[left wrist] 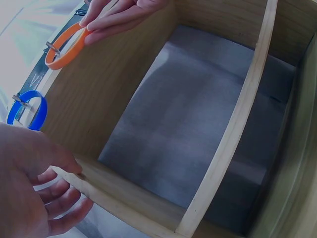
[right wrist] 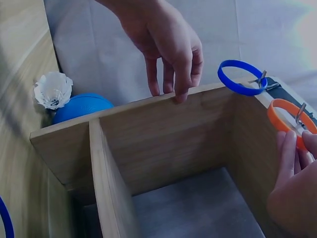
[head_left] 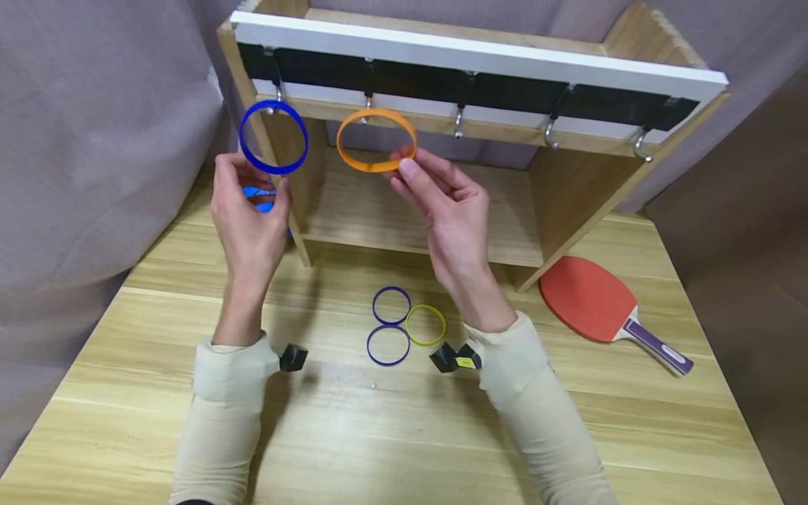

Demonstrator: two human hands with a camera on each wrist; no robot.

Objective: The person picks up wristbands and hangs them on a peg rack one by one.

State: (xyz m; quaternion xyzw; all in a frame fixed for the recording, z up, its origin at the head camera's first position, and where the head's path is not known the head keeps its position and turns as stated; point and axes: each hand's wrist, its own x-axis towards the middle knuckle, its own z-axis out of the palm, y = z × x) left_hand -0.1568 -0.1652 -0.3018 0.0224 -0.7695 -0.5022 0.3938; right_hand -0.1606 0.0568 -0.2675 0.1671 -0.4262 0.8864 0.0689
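My left hand (head_left: 249, 214) holds the front edge of the left side board (left wrist: 114, 206) of a wooden shelf unit, thumb on the inner side and fingers outside. Just above it, a blue silicone wristband (head_left: 273, 170) hangs on the leftmost metal hook (head_left: 279, 92). With thumb and fingertips, my right hand (head_left: 457, 221) pinches the lower edge of an orange wristband (head_left: 360, 166). The second hook (right wrist: 301, 112) passes through the orange band's loop in the right wrist view. Whether the band's weight rests on that hook, I cannot tell.
Two dark blue bands (head_left: 388, 364) and a yellow band (head_left: 426, 344) lie on the wooden table (head_left: 379, 449). A red table tennis bat (head_left: 590, 298) lies by the unit's right side. Left of the unit are a blue round object (right wrist: 81, 106) and a white petalled cup (right wrist: 53, 90). More hooks (head_left: 550, 133) line the right.
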